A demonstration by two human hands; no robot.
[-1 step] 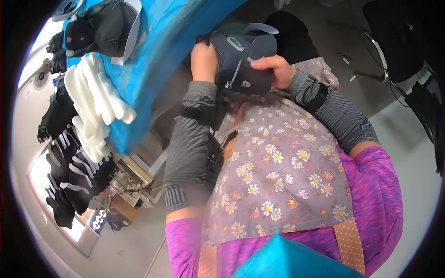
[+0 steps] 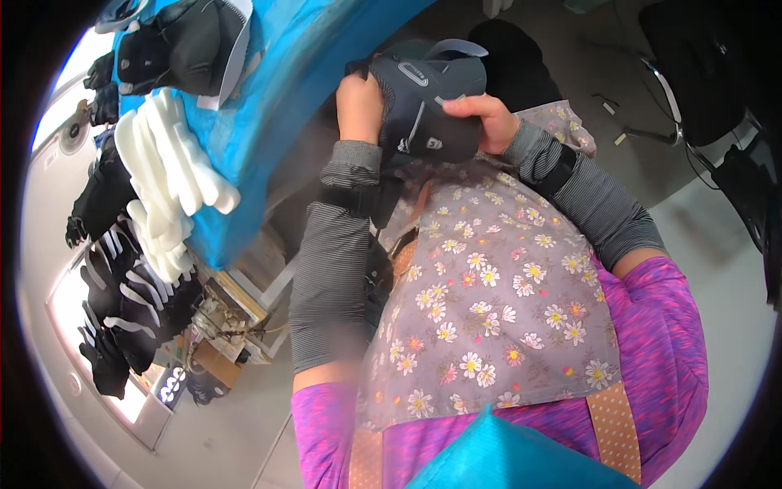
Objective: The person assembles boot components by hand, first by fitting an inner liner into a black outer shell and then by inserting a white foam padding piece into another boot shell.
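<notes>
A dark grey padded piece with light grey trim and a loose strap (image 2: 428, 98) is held up in front of me, above my lap. My left hand (image 2: 358, 104) grips its left side, partly tucked behind it. My right hand (image 2: 487, 118) clasps its right side, thumb lying across the front. Both forearms wear grey striped sleeves with black wrist bands. A grey flowered apron (image 2: 489, 301) covers my lap below the piece.
A table with a blue cover (image 2: 269, 98) stands to my left, carrying white foam strips (image 2: 167, 179) and more dark padded pieces (image 2: 191, 41). Black and white pieces (image 2: 122, 310) lie lower left. A dark chair (image 2: 700, 73) stands at the right.
</notes>
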